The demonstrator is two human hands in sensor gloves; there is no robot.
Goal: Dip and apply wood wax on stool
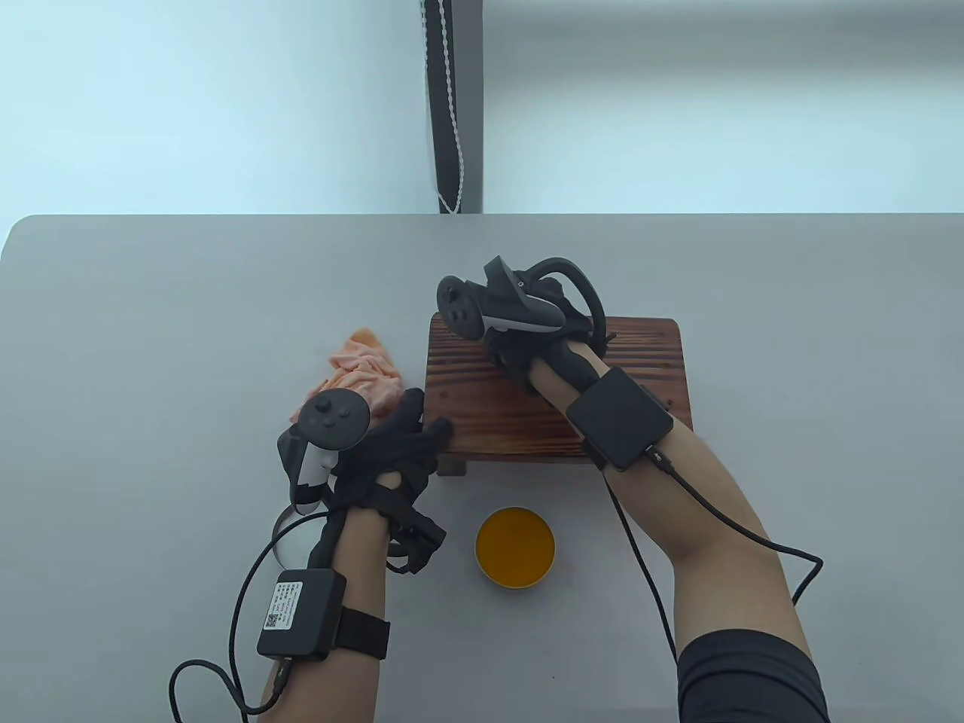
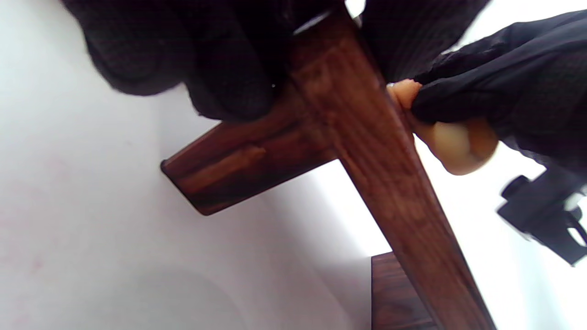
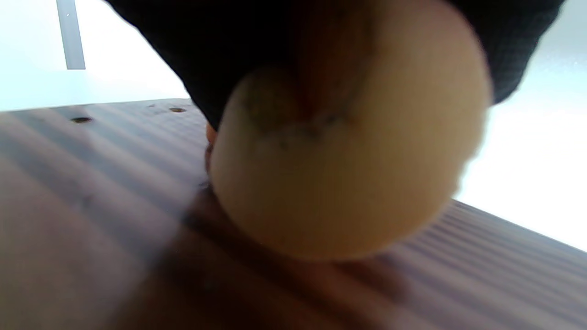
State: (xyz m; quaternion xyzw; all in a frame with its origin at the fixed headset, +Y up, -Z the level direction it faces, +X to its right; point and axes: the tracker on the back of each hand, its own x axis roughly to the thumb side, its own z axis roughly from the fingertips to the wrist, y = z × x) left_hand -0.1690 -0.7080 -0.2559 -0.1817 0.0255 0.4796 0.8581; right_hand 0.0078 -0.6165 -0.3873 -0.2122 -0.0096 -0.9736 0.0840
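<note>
A dark wooden stool (image 1: 633, 361) stands mid-table. My left hand (image 1: 425, 431) grips its near left corner; in the left wrist view its fingers (image 2: 229, 78) wrap over the seat edge (image 2: 367, 137) above a leg (image 2: 238, 160). My right hand (image 1: 520, 360) rests on the left part of the seat and holds a round tan applicator pad (image 3: 348, 174) against the wood (image 3: 91, 192). The pad also shows in the left wrist view (image 2: 454, 146), pinched in the right glove. An open tin of orange wax (image 1: 515, 547) sits in front of the stool.
A crumpled pink cloth (image 1: 361, 369) lies left of the stool, behind my left hand. A round metal lid (image 1: 285, 536) lies partly under my left wrist. Cables trail from both forearms to the near edge. The table's far edge meets a wall with a dark post (image 1: 452, 105).
</note>
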